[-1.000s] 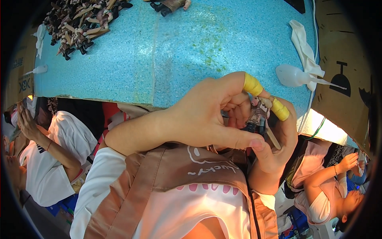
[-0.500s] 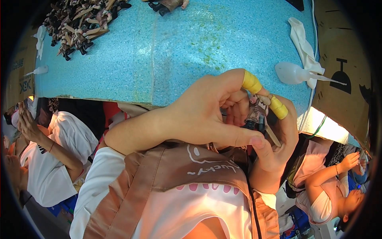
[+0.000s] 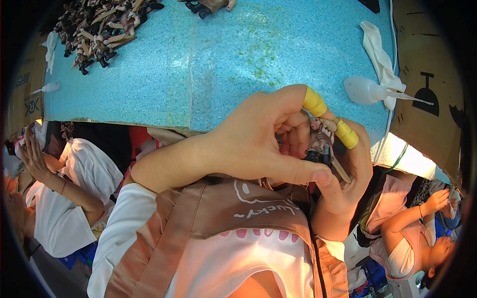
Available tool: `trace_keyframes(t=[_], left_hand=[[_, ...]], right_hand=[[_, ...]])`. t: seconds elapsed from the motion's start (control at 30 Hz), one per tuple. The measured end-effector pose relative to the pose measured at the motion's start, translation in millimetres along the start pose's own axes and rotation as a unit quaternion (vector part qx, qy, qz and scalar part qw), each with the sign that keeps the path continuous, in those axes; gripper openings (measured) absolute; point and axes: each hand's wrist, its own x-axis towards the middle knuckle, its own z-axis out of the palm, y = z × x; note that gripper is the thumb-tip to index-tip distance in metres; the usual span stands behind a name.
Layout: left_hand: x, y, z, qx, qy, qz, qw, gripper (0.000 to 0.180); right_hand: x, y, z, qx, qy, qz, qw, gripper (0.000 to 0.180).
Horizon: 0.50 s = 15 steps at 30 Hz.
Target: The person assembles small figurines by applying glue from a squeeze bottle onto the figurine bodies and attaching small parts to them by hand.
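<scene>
Both hands meet close in front of my apron around a small figurine (image 3: 319, 140) with a pinkish-brown body and dark boots. My left hand (image 3: 266, 136) curls round it from the left, its index fingertip wrapped in yellow tape and pressing near the figurine's top. From the right, my right hand (image 3: 355, 174) grips the figurine, its taped index finger also touching the top. A thin tan stick-like piece (image 3: 341, 170) lies beside the figurine's legs, against my right hand. Fingers hide part of the figurine.
Many similar figurines are heaped (image 3: 102, 32) at the far left of the blue table (image 3: 218, 59); another (image 3: 208, 7) lies at the far edge. A translucent squeeze bottle (image 3: 365, 91) and white cloth (image 3: 376, 52) lie right. Cardboard (image 3: 427, 59) borders the table. People sit on both sides.
My hands and the figurine stay nearly still. At the left, a co-worker's raised hands shift slightly.
</scene>
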Motion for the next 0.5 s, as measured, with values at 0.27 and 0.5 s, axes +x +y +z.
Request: trace_keyframes(t=[0.27,0.5], left_hand=[[-1.1,-0.5,-0.9,-0.001,-0.004,0.002,1.0,0.059],[-0.9,-0.6,-2.4,0.003,-0.009,0.001,1.0,0.059]], right_hand=[[-0.1,-0.3,-0.3,-0.01,-0.01,-0.01,1.0,0.063],[-0.6,-0.2,-0.3,-0.009,-0.007,-0.002,1.0,0.063]])
